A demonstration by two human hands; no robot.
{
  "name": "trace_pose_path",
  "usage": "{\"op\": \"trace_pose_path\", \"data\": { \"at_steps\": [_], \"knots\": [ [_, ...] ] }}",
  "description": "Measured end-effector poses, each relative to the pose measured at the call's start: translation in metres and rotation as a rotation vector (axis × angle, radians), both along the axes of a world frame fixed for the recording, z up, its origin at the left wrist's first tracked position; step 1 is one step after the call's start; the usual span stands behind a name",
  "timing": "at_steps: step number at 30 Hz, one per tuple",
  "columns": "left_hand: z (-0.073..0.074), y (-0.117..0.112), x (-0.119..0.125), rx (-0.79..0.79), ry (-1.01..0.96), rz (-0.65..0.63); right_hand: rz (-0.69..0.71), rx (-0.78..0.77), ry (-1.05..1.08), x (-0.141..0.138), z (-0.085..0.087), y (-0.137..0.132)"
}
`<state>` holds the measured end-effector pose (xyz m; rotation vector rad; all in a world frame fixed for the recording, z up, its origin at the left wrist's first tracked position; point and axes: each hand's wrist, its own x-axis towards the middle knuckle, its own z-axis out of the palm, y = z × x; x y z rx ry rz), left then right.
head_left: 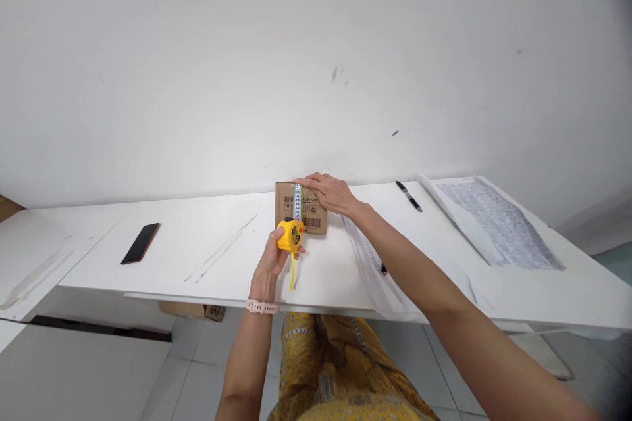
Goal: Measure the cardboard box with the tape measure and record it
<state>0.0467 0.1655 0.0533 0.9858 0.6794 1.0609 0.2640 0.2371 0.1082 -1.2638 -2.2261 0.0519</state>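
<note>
A small brown cardboard box (313,214) lies on the white table (197,256) near the wall. My left hand (273,258) is closed around a yellow tape measure (290,235) at the box's near edge. Its white blade (297,202) runs up across the top of the box. My right hand (330,192) rests on the box's far right part, fingers pressing the blade's end at the far edge. A pale watch band sits on my left wrist.
A dark phone (141,243) lies at the left of the table. A black pen (409,196) lies at the back right, beside printed sheets (498,223). More papers (375,263) lie under my right forearm. A cardboard box (192,310) sits under the table.
</note>
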Motion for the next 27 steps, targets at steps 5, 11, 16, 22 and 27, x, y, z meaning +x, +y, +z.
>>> {"op": "trace_pose_path", "data": {
  "at_steps": [5, 11, 16, 22, 27],
  "knots": [
    [0.002, -0.003, -0.001, 0.07, 0.097, 0.015, -0.058, -0.015, 0.032, -0.003, 0.003, 0.001],
    [-0.016, -0.013, -0.017, 0.064, 0.155, -0.017, -0.071, -0.05, 0.061, 0.0, 0.003, 0.007],
    [-0.03, -0.005, -0.026, 0.055, 0.155, -0.065, -0.092, -0.103, 0.067, 0.002, 0.004, 0.012],
    [-0.04, -0.002, -0.025, 0.025, 0.083, -0.082, -0.086, -0.084, 0.074, 0.003, 0.002, 0.014],
    [-0.04, -0.003, -0.02, 0.012, 0.061, -0.076, -0.081, -0.062, 0.084, 0.004, 0.0, 0.015]
  ]
}}
